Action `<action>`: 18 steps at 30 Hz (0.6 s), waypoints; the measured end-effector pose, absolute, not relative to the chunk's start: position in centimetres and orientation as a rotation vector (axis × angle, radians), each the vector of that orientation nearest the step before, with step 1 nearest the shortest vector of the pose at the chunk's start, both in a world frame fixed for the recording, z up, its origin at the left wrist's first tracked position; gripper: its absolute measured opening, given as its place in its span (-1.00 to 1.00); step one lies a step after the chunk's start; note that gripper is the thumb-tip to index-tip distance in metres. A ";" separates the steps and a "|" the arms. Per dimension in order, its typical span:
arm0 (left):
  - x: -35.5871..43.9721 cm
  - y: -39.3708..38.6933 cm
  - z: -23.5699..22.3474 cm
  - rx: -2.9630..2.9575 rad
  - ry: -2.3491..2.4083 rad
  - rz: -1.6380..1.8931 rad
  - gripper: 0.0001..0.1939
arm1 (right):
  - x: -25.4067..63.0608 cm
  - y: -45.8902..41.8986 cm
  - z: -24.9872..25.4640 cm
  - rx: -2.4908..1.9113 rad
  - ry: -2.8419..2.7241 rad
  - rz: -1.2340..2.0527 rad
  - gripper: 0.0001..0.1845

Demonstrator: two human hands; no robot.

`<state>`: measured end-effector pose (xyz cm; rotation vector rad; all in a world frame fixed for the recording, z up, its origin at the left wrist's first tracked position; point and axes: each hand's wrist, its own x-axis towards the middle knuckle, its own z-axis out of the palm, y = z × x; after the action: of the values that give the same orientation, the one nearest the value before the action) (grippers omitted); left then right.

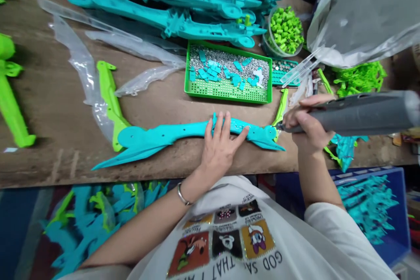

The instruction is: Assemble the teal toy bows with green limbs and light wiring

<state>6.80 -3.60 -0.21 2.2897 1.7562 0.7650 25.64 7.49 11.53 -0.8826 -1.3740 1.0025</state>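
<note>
The blue bow (pixel 183 132) lies lengthwise along the near edge of the surface (pixel 59 159). The left hand (pixel 218 148) rests on its middle with the fingers spread, pressing flat rather than gripping. The right hand (pixel 310 124) is wrapped around the grey driver (pixel 364 113), whose tip points at the bow's right end; whether it touches cannot be told. One green arm (pixel 110 96) runs under the bow's left end, and another (pixel 281 107) stands out behind its right end.

Behind the bow, the green tray (pixel 229 97) holds screws (pixel 211 50) and small blue pieces (pixel 213 69). Toward the far edge lies a stack of blue parts (pixel 131 12), with a tub (pixel 268 39) of green plugs (pixel 287 28) at its right. Clear strips (pixel 77 54) lie left of the tray. Near the far right corner, a plastic bag (pixel 370 17) stands behind a green heap (pixel 361 79).
</note>
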 end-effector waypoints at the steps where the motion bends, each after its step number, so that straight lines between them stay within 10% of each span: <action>1: 6.8 -3.6 -0.2 2.290 1.755 0.763 -0.25 | 26.1 6.8 11.4 -0.899 -1.362 1.003 -0.76; 18: 6.7 -3.6 0.4 2.353 1.783 0.702 -0.14 | 24.5 5.1 7.4 -0.905 -1.388 1.232 -0.76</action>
<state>6.65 -3.59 0.40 2.3532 1.7830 0.7020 24.46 5.08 7.39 -0.9052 -1.3875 1.2318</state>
